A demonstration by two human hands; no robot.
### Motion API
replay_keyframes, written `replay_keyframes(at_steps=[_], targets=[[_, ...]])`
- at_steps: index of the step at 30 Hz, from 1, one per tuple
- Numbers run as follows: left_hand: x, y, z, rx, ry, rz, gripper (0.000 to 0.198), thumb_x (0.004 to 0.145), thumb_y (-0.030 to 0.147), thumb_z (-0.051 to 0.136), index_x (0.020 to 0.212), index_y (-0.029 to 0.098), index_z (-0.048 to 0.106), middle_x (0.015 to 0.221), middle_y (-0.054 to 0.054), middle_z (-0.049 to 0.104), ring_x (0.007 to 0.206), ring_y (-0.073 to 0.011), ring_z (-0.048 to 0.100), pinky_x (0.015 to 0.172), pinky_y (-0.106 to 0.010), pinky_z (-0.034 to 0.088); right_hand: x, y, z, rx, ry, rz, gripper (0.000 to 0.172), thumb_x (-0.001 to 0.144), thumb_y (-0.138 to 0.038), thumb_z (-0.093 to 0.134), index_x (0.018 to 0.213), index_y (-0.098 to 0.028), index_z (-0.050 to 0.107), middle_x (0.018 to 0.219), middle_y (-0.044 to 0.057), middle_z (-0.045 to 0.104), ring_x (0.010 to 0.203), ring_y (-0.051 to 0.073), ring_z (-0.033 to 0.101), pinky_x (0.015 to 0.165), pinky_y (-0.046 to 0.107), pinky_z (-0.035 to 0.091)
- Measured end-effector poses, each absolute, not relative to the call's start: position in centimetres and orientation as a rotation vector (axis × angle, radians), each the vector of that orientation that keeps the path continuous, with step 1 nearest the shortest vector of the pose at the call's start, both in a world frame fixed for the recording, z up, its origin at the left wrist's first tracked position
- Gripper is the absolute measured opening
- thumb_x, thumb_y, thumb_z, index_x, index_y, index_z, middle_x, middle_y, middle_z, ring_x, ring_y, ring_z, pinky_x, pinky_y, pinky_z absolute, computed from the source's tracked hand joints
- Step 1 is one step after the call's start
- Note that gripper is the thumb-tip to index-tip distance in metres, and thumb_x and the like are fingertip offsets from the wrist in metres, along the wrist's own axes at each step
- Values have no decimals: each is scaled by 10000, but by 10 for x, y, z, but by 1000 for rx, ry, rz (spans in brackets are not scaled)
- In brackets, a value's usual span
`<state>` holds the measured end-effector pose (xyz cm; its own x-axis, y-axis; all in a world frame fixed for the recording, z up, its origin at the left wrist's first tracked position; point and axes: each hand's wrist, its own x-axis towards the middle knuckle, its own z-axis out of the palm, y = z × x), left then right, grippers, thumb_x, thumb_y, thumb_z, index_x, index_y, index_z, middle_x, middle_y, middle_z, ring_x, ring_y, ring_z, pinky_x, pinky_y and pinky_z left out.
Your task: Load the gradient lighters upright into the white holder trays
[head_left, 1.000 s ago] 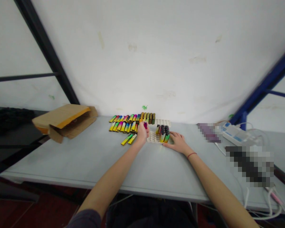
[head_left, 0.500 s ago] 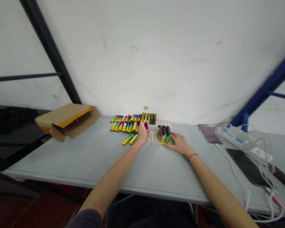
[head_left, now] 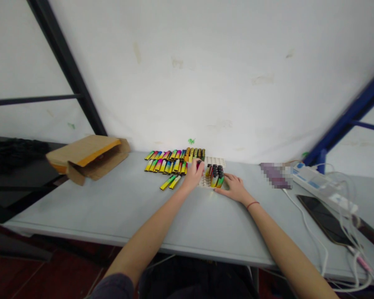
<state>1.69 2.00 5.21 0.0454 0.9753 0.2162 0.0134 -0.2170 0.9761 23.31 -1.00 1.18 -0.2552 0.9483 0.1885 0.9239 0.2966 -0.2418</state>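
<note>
My left hand point(head_left: 193, 176) is closed on a pink lighter point(head_left: 198, 165) and holds it over the white holed tray point(head_left: 202, 182). Several lighters point(head_left: 215, 175) stand upright in the tray's right part. My right hand point(head_left: 233, 185) lies flat on the table against the tray's right side, fingers spread. Rows of rainbow-coloured lighters point(head_left: 165, 162) lie on the table to the left of the tray, with two more point(head_left: 170, 182) lying apart nearer to me.
A second white tray point(head_left: 215, 160) and a row of orange-brown lighters point(head_left: 195, 154) sit at the wall. An open cardboard box point(head_left: 87, 158) lies at the left. A power strip point(head_left: 318, 182), cables and a black phone point(head_left: 324, 218) are at the right.
My left hand has moved right with the pink lighter, from beside the tray to over it. The right hand has stayed in place.
</note>
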Motion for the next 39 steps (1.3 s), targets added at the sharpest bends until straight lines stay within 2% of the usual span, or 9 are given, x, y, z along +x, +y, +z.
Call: replay_keyframes(at_steps=[2, 4, 16, 20, 24, 29, 32, 35, 39], targets=[[14, 21, 51, 1726, 1057, 1363, 169, 896, 322, 566, 997, 204, 632, 964, -53, 645, 928, -175, 605, 808, -281, 491, 233, -10, 12, -1691, -2272, 119, 733, 838, -698, 565, 1392, -220, 542, 1448, 146, 531, 1324, 346, 458, 1076, 499, 338], [12, 24, 50, 1926, 1036, 1325, 221, 895, 322, 565, 1040, 194, 671, 1078, -85, 638, 1028, -199, 594, 841, -297, 501, 233, -9, 11, -1688, -2272, 116, 729, 838, -696, 567, 1391, -222, 543, 1441, 143, 537, 1322, 347, 458, 1073, 498, 341], [9, 38, 27, 2126, 955, 1198, 307, 896, 302, 599, 1179, 200, 662, 1096, -76, 678, 905, -173, 654, 853, -328, 559, 232, -9, 10, -1699, -2279, 85, 735, 841, -691, 570, 1386, -197, 546, 1435, 158, 537, 1317, 347, 466, 1064, 488, 357], [9, 40, 24, 2097, 1017, 1260, 349, 876, 279, 630, 1214, 196, 600, 1107, -77, 677, 918, -178, 670, 856, -335, 567, 232, -10, 11, -1698, -2280, 92, 739, 844, -686, 571, 1386, -183, 549, 1441, 162, 532, 1319, 348, 464, 1067, 494, 354], [9, 41, 22, 2147, 1024, 1272, 252, 893, 274, 605, 1127, 184, 623, 1096, -83, 681, 918, -182, 671, 830, -327, 573, 232, -9, 11, -1701, -2277, 94, 737, 842, -677, 581, 1385, -181, 552, 1453, 163, 522, 1331, 348, 454, 1078, 497, 346], [7, 33, 35, 2420, 1017, 1205, 266, 937, 275, 532, 1157, 202, 662, 1161, -92, 667, 1017, -196, 656, 941, -344, 521, 232, -9, 10, -1709, -2277, 89, 717, 842, -673, 585, 1382, -203, 559, 1452, 156, 527, 1338, 345, 452, 1082, 492, 344], [-4, 24, 57, 2557, 1355, 1016, 296, 949, 278, 494, 1151, 190, 690, 1135, -119, 682, 1051, -226, 646, 959, -352, 486, 232, -9, 11, -1712, -2272, 97, 723, 839, -677, 587, 1382, -200, 560, 1454, 155, 524, 1339, 343, 450, 1085, 488, 343], [-25, 20, 78, 2430, 1938, 630, 305, 939, 265, 461, 990, 153, 740, 1042, -172, 720, 1070, -296, 648, 911, -397, 479, 231, -10, 12, -1715, -2268, 109, 728, 836, -687, 584, 1378, -201, 565, 1458, 158, 518, 1336, 343, 451, 1086, 490, 341], [-51, 22, 89, 2100, 2178, 180, 316, 831, 418, 605, 968, 172, 749, 999, -198, 745, 1036, -365, 674, 863, -453, 481, 231, -11, 15, -1716, -2274, 124, 731, 840, -692, 575, 1380, -199, 566, 1461, 160, 513, 1331, 345, 453, 1085, 499, 338]])
